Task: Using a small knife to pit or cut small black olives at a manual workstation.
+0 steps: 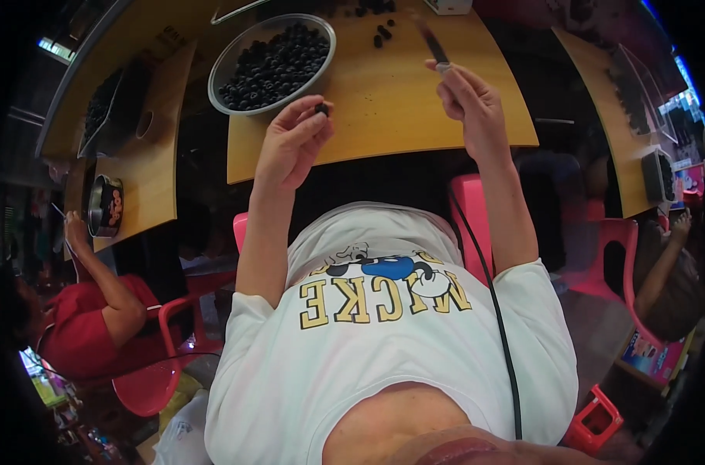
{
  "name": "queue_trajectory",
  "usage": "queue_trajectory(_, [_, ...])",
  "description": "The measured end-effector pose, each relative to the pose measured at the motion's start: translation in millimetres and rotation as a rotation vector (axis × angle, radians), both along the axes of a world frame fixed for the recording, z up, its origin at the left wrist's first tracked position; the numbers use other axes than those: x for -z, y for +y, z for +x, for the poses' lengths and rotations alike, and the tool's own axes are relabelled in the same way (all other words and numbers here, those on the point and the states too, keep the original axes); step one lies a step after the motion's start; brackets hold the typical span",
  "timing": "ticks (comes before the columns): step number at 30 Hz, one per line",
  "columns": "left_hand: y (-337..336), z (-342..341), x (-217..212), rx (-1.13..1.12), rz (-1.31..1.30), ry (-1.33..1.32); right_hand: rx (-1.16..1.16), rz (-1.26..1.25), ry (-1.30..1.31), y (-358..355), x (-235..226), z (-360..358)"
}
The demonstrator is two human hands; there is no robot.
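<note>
My left hand (297,139) pinches a small dark round fruit (321,109) between thumb and fingertips, above the table's near edge, beside the bowl. The fruit's exact kind is hard to make out. In my right hand (474,105) is a knife (432,43) with a narrow blade that points up and away; its tip is blurred. The hands are well apart. A pale round bowl (214,76) at the far left of the table holds a heap of similar dark fruits (275,66). Several more lie loose (382,32) on the wood beyond the hands.
The wooden table (383,128) has small dark specks on it. A white box (449,6) stands at its far edge. People sit at tables on both sides: a person in red (104,318) left, another person's arm (666,260) right. A black cable (492,302) runs down my shirt.
</note>
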State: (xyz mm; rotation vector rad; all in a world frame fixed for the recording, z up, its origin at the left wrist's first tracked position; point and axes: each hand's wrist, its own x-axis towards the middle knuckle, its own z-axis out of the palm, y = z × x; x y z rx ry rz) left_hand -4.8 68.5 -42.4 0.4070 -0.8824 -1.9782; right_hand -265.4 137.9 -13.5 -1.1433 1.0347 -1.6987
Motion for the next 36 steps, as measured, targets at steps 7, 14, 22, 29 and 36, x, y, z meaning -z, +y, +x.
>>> queue_trajectory(7, [4.7, -8.8, 3.1, 0.079, 0.132, 0.139, -0.008, -0.065, 0.358, 17.6, -7.9, 49.1])
queue_trajectory(14, [10.2, -17.8, 9.8, 0.126, 0.191, 0.212, 0.116, -0.16, 0.852, 24.7, 4.5, 55.6])
queue_trajectory(22, [11.9, -21.4, 24.8, 0.189, 0.164, 0.189, 0.214, -0.475, 1.066, 19.5, 15.2, 50.6])
queue_trajectory(29, [25.2, -24.4, 22.9, 0.231, 0.119, 0.219, 0.253, -0.48, 1.085, 21.2, 14.3, 49.4])
queue_trajectory(36, [27.6, -23.1, 22.0, 0.244, 0.203, 0.264, 0.258, -0.502, 1.087, 20.9, 17.9, 50.7])
